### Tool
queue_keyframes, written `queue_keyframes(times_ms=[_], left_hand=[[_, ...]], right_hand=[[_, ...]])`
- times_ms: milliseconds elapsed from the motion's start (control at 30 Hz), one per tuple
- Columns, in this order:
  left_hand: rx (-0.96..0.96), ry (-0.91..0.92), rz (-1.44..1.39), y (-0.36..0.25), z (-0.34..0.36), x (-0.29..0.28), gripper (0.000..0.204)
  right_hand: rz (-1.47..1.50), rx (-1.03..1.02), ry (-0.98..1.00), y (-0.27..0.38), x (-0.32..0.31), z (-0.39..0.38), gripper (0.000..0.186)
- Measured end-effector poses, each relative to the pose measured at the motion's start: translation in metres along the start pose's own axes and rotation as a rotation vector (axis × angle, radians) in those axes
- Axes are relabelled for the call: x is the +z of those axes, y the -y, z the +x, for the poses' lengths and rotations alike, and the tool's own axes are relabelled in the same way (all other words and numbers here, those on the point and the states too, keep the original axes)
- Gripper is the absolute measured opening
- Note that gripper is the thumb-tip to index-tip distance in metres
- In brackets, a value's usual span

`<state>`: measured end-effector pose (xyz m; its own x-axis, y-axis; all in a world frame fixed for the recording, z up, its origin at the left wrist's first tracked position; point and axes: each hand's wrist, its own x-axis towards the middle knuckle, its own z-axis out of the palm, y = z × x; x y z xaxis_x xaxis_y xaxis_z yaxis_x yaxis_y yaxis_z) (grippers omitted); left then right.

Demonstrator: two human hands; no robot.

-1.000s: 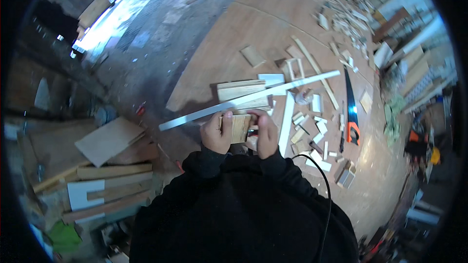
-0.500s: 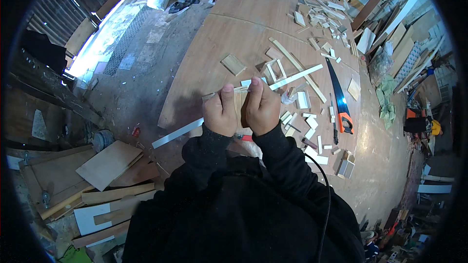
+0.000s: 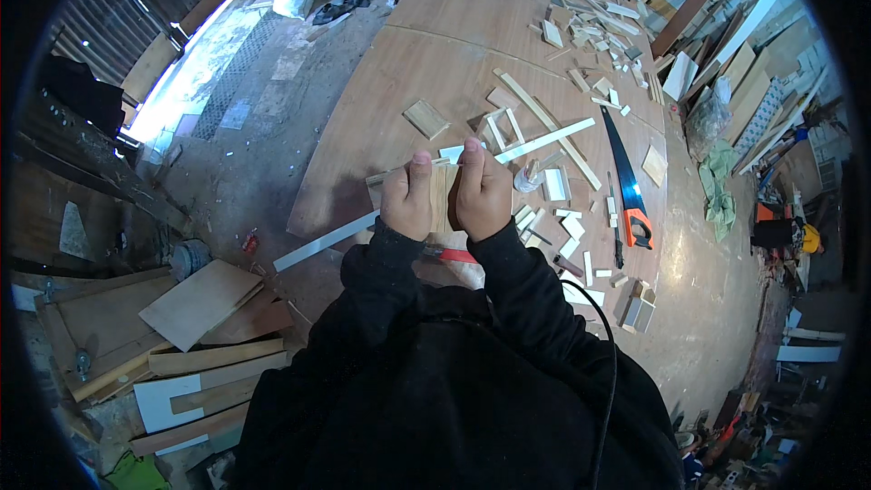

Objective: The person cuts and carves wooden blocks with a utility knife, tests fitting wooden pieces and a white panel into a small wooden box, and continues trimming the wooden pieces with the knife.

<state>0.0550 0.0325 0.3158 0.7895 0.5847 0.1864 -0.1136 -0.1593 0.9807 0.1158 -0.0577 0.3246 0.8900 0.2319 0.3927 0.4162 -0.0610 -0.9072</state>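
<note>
Close in front of our chest, our left hand (image 3: 407,202) and right hand (image 3: 484,192) curl shut around a small wooden block (image 3: 442,197), which sits between them with its edges hidden. Just below lies what seems a red-handled tool (image 3: 451,255). A long white strip (image 3: 337,237) runs beneath our hands across the plywood sheet (image 3: 426,54). Farther right rests a handsaw (image 3: 627,181) among scattered wood offcuts (image 3: 581,36).

Woodworking workshop, plywood sheets (image 3: 426,63), offcuts (image 3: 425,118), handsaw (image 3: 626,177)
</note>
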Motion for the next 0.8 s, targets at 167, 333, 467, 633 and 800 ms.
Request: queue_keyframes(times_ms=[167, 333, 467, 633, 800], left_hand=[[-0.009, -0.032, 0.092, 0.014, -0.002, 0.012, 0.052], [0.068, -0.265, 0.218, 0.000, -0.020, 0.032, 0.044], [0.034, -0.357, 0.303, -0.001, -0.030, 0.038, 0.040], [-0.023, -0.226, 0.186, -0.002, -0.029, 0.037, 0.043], [-0.054, -0.201, 0.063, 0.020, -0.041, 0.051, 0.043]], right_hand=[[-0.052, -0.037, -0.031, -0.015, -0.006, -0.005, 0.037], [-0.169, -0.087, -0.006, -0.012, -0.016, -0.014, 0.030], [-0.221, -0.107, 0.076, -0.008, -0.025, -0.014, 0.028], [-0.128, -0.075, 0.100, -0.012, -0.034, -0.012, 0.035], [-0.009, 0.077, 0.190, -0.034, -0.045, -0.021, 0.036]])
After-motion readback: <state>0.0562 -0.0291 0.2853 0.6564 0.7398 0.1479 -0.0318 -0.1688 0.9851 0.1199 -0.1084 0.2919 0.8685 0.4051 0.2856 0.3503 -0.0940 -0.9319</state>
